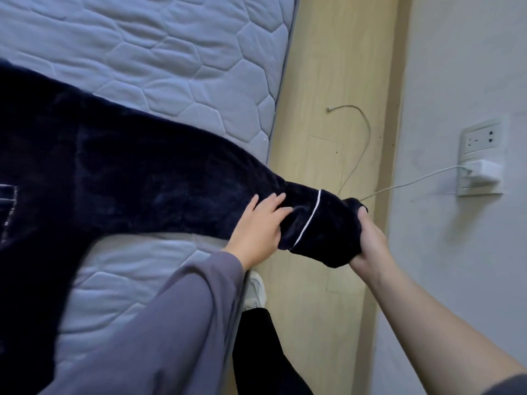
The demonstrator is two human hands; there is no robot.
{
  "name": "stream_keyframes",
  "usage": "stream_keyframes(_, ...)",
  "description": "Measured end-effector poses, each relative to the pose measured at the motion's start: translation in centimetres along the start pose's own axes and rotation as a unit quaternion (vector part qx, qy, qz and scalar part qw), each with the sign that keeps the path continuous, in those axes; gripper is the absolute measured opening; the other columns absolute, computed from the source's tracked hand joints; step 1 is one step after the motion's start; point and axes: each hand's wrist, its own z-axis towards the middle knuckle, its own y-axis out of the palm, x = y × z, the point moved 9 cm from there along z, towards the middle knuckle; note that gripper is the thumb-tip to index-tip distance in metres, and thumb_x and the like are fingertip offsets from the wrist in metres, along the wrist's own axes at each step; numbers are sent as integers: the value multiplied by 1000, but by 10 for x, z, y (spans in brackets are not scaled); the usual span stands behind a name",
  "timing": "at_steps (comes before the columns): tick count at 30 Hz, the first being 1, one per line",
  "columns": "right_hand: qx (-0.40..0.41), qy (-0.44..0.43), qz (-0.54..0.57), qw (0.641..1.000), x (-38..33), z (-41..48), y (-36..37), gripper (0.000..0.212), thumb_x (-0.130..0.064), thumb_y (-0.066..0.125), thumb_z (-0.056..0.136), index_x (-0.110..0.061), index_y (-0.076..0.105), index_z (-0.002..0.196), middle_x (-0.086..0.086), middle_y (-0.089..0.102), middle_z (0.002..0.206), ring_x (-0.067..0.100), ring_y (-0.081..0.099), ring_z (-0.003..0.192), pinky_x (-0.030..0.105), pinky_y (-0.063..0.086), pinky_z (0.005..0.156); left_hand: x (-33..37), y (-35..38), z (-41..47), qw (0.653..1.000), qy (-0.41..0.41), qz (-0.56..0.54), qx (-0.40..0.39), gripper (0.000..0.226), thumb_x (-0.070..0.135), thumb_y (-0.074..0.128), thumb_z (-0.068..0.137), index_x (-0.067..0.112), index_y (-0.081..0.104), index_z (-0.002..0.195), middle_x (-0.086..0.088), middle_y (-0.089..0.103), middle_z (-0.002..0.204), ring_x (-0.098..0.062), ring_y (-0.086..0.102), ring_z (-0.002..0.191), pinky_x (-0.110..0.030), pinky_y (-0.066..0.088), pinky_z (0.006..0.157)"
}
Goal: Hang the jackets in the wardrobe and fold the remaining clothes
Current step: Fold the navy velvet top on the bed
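Stretched outward off the quilted grey mattress (pixel 171 52): white-piped sleeve (pixel 214 189) of the navy plush garment (pixel 114 181). Pressed at the mattress edge under spread left hand (pixel 256 226); cuff (pixel 330 232) clenched beyond it in right hand (pixel 369 243).

The dark navy plush garment (pixel 114 172) was cut off by the picture's left edge, so its kind could not be told. The fingers of the right hand (pixel 370 246) were hidden behind the white-piped cuff (pixel 322 232). A white shoe (pixel 256 289) was partly hidden at the right edge of the quilted pale-blue mattress (pixel 171 52).
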Motion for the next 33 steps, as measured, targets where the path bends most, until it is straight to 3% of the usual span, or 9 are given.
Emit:
stream_keyframes(3,-132,1,35,991,-12,-49,40,44,-46,47,97,-14,61,124,7,69,117,21,68,104,35,54,84,4,-54,-37,918,-156,-352,94,18,13,52,92,21,65,101,6,64,101,-1,57,88,-19,47,79)
stream_keyframes(8,-378,16,-76,923,-12,-167,138,57,-52,23,96,-14,59,118,8,70,94,20,68,84,36,56,75,20,-116,-113,731,-242,-638,14,46,53,54,77,24,58,112,3,68,100,-11,65,92,-38,54,81)
stream_keyframes(10,-421,41,-130,897,1,-205,168,61,-53,22,94,-12,61,117,8,70,96,19,66,87,35,56,76,1,-147,-147,696,-284,-658,48,44,53,59,77,29,58,114,5,70,106,-11,67,96,-39,55,82)
stream_keyframes(14,-464,72,-216,856,34,-268,218,54,-37,22,103,-5,65,110,15,71,103,26,69,96,38,56,83,-56,-201,-229,684,-401,-582,184,12,15,56,92,19,65,100,-8,69,96,-16,64,80,-32,54,65)
stream_keyframes(18,-413,-8,-307,858,54,-297,257,40,-28,29,104,-8,64,101,9,72,87,19,68,71,33,55,67,-120,-252,-326,594,-453,-586,315,15,7,49,88,15,61,83,-7,61,76,-20,57,66,-30,46,63)
stream_keyframes(23,-371,-84,-346,857,102,-310,297,26,-16,39,100,-8,64,100,5,73,80,19,65,68,33,53,64,-239,-315,-500,508,-506,-500,486,10,10,49,84,14,58,82,-9,60,75,-24,57,62,-27,53,52)
stream_keyframes(25,-356,-90,-376,851,131,-312,313,25,-12,40,100,-9,64,97,6,71,79,20,63,68,30,53,60,-297,-315,-574,531,-599,-372,469,28,24,55,80,15,58,106,-15,64,101,-33,61,82,-41,57,72)
stream_keyframes(28,-330,-119,-438,828,162,-303,336,22,-11,43,99,-10,64,95,8,69,85,18,62,70,28,50,58,-348,-288,-617,606,-688,-225,330,66,28,60,85,11,33,143,-19,44,138,-39,46,120,-48,41,101)
stream_keyframes(33,-263,-204,-529,780,178,-271,382,17,-7,47,94,-12,63,93,11,66,98,20,59,83,31,49,64,-364,-226,-577,707,-634,-179,258,38,21,58,85,15,53,123,-9,53,124,-28,53,111,-38,42,88)
